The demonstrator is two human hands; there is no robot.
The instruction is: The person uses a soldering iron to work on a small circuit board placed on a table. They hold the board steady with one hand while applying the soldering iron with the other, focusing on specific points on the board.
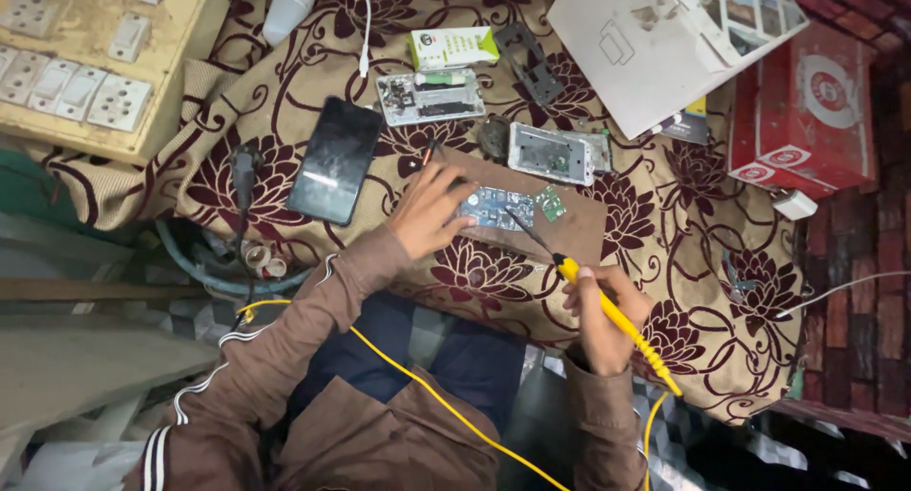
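My left hand (429, 209) presses down on a blue circuit board (493, 207) that lies on a brown board (569, 227). A yellow-handled soldering iron (607, 311) is gripped in my right hand (604, 320), and its dark tip reaches the circuit board. A small green circuit piece (549, 203) lies just right of the blue board. The iron's yellow cord (418, 382) runs across my lap.
A dark phone (334, 159) lies left of my hand. Two opened phone bodies (430, 96) (553, 153), a black bracket (529, 62), a green-white box (454, 47), a white box (664, 45), a red box (807, 111) and a switch panel (85, 64) sit on the floral cloth (285, 92).
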